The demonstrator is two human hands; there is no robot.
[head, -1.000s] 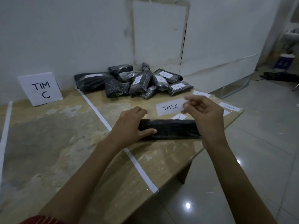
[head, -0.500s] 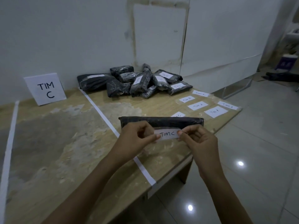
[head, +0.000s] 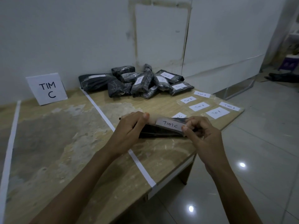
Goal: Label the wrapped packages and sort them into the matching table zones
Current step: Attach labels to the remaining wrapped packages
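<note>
Grips seemingly soft, light package [head: 159, 133] at its left end with left hand [head: 129, 128]; pinches its label [head: 169, 125] with right hand [head: 203, 135].

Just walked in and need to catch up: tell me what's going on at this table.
A person is sticking a TIM C label onto a black wrapped package. The left hand grips the package's left end; the right hand pinches the label's right end against it. Spare labels lie to the right, a pile of packages sits at the back, and a TIM C sign stands at far left.
</note>
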